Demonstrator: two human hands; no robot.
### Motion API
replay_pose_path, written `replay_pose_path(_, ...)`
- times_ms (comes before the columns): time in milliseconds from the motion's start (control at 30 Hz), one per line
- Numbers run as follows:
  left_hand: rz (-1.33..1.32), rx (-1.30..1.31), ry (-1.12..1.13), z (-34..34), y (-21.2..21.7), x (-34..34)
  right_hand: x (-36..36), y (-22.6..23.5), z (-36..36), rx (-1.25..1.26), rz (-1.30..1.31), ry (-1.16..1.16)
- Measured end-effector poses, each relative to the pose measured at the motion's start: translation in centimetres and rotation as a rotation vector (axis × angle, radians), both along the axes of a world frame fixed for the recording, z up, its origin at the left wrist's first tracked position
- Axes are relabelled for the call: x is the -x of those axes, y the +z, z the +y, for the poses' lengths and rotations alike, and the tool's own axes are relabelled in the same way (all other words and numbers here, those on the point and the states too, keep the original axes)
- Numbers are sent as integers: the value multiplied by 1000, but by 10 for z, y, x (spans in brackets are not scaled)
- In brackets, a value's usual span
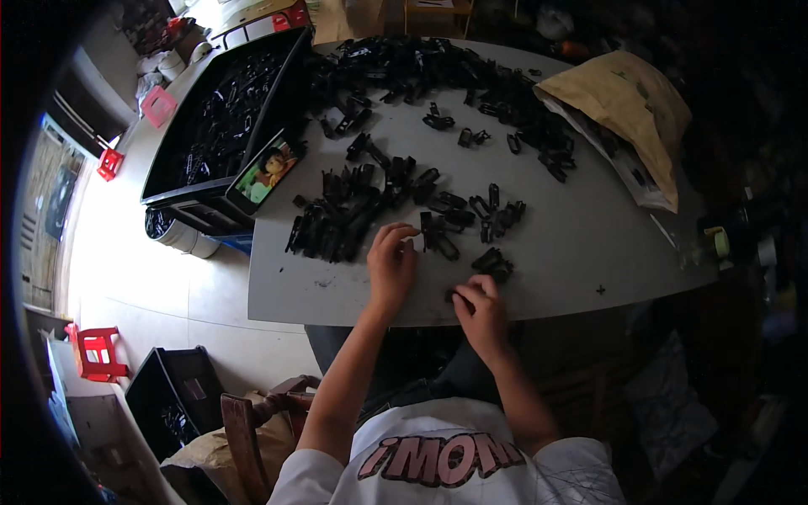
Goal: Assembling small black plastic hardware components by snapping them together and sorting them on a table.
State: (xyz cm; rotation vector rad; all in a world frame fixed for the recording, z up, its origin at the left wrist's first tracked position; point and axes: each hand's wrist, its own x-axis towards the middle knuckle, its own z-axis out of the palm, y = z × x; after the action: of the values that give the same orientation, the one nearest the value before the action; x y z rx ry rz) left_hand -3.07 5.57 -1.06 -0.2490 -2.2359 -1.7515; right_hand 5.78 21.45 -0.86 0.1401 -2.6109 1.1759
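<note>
My left hand (390,263) rests on the grey table (572,244), fingers curled beside a heap of small black plastic parts (345,215); its fingertips touch the nearest ones. My right hand (480,310) lies at the table's near edge, fingers pinched on a small black part (453,295). Just beyond it sits a little cluster of black parts (494,263). A larger spread of the same black parts (438,71) covers the far side of the table.
A phone (264,172) with a lit screen leans against a black crate (223,118) full of black parts at the left. A tan paper bag (623,105) lies at the far right. A red stool (99,352) and another black crate (178,396) stand on the floor.
</note>
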Motion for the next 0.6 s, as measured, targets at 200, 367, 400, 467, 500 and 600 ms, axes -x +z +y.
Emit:
replay_pose_path(200,3,188,-81,2,9,0,-2,19,36,-222,8,-153)
replay_pose_path(367,220,725,-103,21,12,21,5,7,53,-308,46,-107)
replay_pose_path(400,220,725,-107,21,13,25,6,5,55,-308,45,-110)
replay_pose_path(467,207,753,-137,19,14,30,6,2,57,-154,-72,-87)
replay_pose_path(500,206,753,-140,20,15,30,6,3,58,-154,-73,-89)
replay_pose_path(600,169,684,-115,16,19,29,3,6,56,-70,-36,-84)
